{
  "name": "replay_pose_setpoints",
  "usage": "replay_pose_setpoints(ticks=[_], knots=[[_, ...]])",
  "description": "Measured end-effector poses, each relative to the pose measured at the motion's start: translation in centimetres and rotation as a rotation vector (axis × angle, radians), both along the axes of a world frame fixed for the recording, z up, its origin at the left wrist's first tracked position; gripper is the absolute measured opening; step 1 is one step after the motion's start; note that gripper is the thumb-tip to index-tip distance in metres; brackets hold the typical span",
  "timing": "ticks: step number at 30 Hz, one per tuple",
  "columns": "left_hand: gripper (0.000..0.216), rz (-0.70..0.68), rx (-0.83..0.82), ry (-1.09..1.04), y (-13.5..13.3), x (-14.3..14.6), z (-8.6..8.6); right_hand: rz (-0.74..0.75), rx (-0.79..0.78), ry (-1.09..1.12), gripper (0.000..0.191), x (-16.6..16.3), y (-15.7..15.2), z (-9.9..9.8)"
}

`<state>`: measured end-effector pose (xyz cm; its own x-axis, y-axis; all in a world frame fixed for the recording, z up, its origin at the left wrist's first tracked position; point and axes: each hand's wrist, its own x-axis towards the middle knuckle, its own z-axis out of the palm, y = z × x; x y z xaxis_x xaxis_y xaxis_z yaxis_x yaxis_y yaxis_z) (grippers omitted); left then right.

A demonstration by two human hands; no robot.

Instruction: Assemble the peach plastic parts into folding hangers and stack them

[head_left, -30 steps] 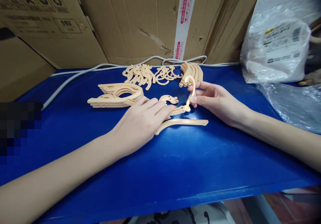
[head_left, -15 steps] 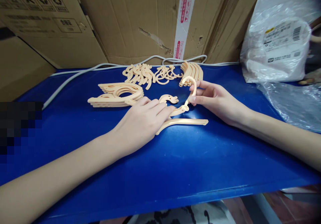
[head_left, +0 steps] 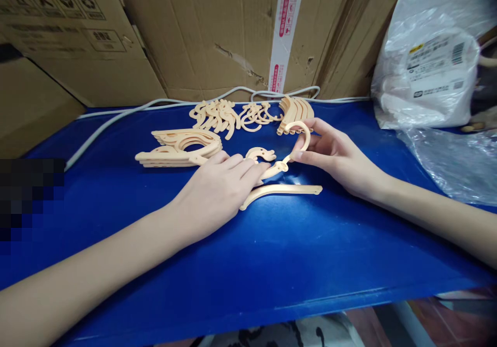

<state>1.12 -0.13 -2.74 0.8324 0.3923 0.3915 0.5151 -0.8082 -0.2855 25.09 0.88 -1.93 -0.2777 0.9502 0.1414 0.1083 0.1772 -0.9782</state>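
Note:
My right hand (head_left: 330,147) pinches a beige, curved hanger hook (head_left: 306,139) between thumb and fingers. The hook's lower end meets a beige hanger arm (head_left: 274,171), and my left hand (head_left: 223,189) is closed on that arm, its fingers covering much of it. Just in front of my left fingers lies a loose hanger arm (head_left: 287,189) on the blue table. Behind the fingers rests a small curved piece (head_left: 261,154) with holes. Left of my left hand sits a stack of folded hangers (head_left: 174,155).
At the back are a pile of curved pieces (head_left: 215,115), several loose hooks (head_left: 256,115) and a row of hanger arms (head_left: 297,113). A white cable (head_left: 112,129) runs along cardboard boxes (head_left: 217,36). A plastic bag (head_left: 427,72) stands at right on the blue tabletop (head_left: 310,254).
My right hand has shifted slightly right and tilted the hook outward to the right, away from the hanger arm. My left hand has stayed nearly still.

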Motion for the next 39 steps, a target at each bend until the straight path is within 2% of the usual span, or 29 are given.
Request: replay_pose_setpoints(ticks=[12, 19, 25, 39], knots=[[0.047, -0.010, 0.073, 0.023, -0.3, 0.2, 0.1, 0.058, 0.149, -0.162, 0.048, 0.7, 0.3, -0.3], [0.048, -0.022, 0.046, 0.027, -0.4, 0.0, 0.2, 0.088, 0.199, -0.205, 0.048, 0.6, 0.0, -0.1], [0.041, -0.027, -0.032, 0.006, -0.7, 0.1, 0.2, 0.083, 0.222, -0.200, 0.052, 0.6, 0.0, -0.2], [0.037, 0.000, -0.026, 0.019, -1.1, 0.0, 0.2, 0.049, 0.170, -0.234, 0.059, 0.1, -0.5, 0.2]])
